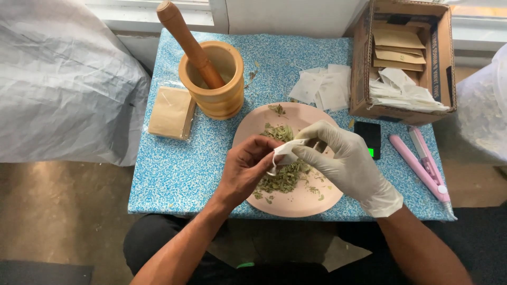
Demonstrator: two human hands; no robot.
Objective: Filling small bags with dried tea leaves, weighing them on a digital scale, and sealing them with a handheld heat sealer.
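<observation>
A: Packages, by place?

B: Far right corner of the surface (174, 174), which is covered in blue speckled cloth: one open cardboard box (364, 68), brown, with tan envelopes (397, 50) stacked at the back and white paper sachets (404, 92) heaped at the front. Dark print runs down its right wall; not recorded.

A: Left side?

B: One clear plastic packet (170, 112) of tan square sheets, flat, just beside the wooden mortar (214, 84). A wooden pestle (187, 42) leans in the mortar, handle tilted up and left.

A: Loose paper?

B: A few white sachets (325, 87) fanned flat between the mortar and the box.

A: Centre?

B: One pink plate (311, 203) with a pile of dried green leaves (282, 177). Right of it, a small black device (368, 138) with a green light, then a pink hair straightener (425, 166) lying at an angle near the right edge.

A: Hands?

B: Left hand (245, 169), bare, fingers curled in and pinched on one edge of a small white sachet (285, 152). Right hand (346, 163), in a white glove, fingers bent, gripping the opposite edge. The two hands meet at the sachet.

A: Sachet's position?

B: Held between both hands, above the plate and the leaf pile. Whether it touches the leaves cannot be told.
</observation>
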